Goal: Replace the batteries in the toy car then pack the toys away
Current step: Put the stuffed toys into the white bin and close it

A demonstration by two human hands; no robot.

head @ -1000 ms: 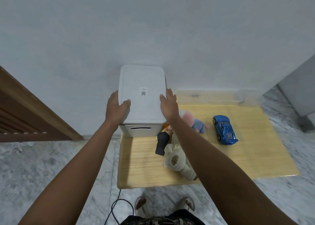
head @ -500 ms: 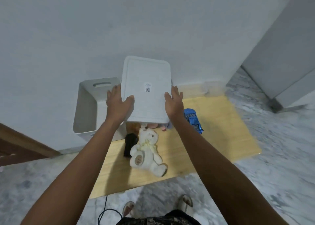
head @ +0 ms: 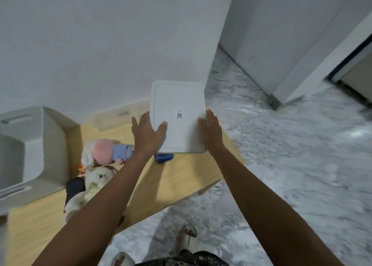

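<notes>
A: Over the right end of the tabletop (head: 181,177) — lid (head: 178,114) held flat between both hands, long axis running away from the person, QR sticker facing up.

B: Grip?

A: Left hand (head: 148,133) on the lid's left edge, thumb over the top. Right hand (head: 211,131) against the right edge, fingers (head: 210,117) fairly straight along it. Lid is clamped between the two; neither hand is free.

B: Box?

A: Open storage box (head: 30,145) at far left of the tabletop, well apart from the lid. Left hand is nearer to it.

B: Car?

A: Blue toy car (head: 164,158) on the tabletop just under the lid's near edge, mostly hidden, close below the left hand. Battery hatch not visible.

B: Other toys?

A: Pink plush (head: 104,151) and white teddy (head: 96,179) between box and car, partly behind the left forearm.

B: Next?

A: Probably setting the lid down, then reaching for the car; it lies toward the person and down from the fingers.
</notes>
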